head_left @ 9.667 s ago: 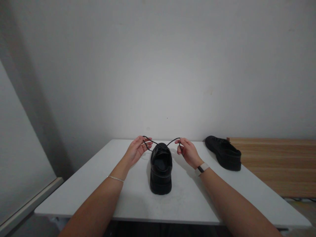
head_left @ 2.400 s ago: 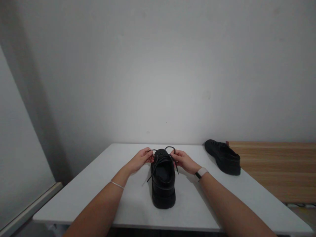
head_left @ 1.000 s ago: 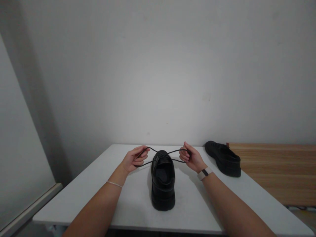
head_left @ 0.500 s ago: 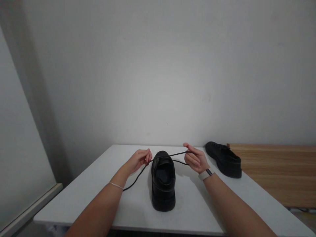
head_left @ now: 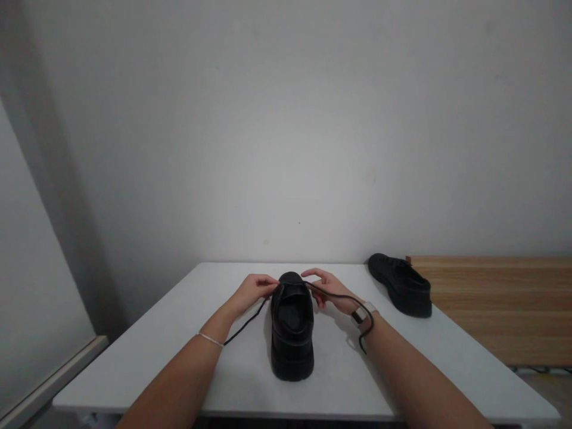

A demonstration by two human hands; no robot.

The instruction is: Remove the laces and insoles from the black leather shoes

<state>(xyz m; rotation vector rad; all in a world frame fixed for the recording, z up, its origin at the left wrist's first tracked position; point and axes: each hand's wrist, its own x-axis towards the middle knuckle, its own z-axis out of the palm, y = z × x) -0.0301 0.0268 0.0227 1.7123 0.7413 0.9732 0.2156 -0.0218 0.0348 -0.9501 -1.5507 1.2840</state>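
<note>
A black shoe point(head_left: 292, 357) stands on the white table with its heel toward me and its toe toward the wall. At its upper left edge, my left hand point(head_left: 252, 293) is closed in a pinch on the black shoelace point(head_left: 245, 325), whose loose end trails back toward my wrist. Right of the laced part is my right hand point(head_left: 333, 291), index finger stretched toward the shoe and the other fingers loosely bent and apart. Another stretch of lace drapes over this hand and hangs in a curve past the wristband point(head_left: 363, 313). The fingertips nearest the shoe are partly hidden.
A second black shoe point(head_left: 404, 289) lies at the table's back right edge. Beyond it is a wood-grain panel point(head_left: 487, 310). The white table point(head_left: 156, 357) reaches back to a grey wall point(head_left: 286, 149). A pale panel point(head_left: 36, 268) stands at the left.
My right hand has moved left to the shoe and let its lace slip over the hand and wrist. My left hand has shifted slightly right, against the shoe's edge.
</note>
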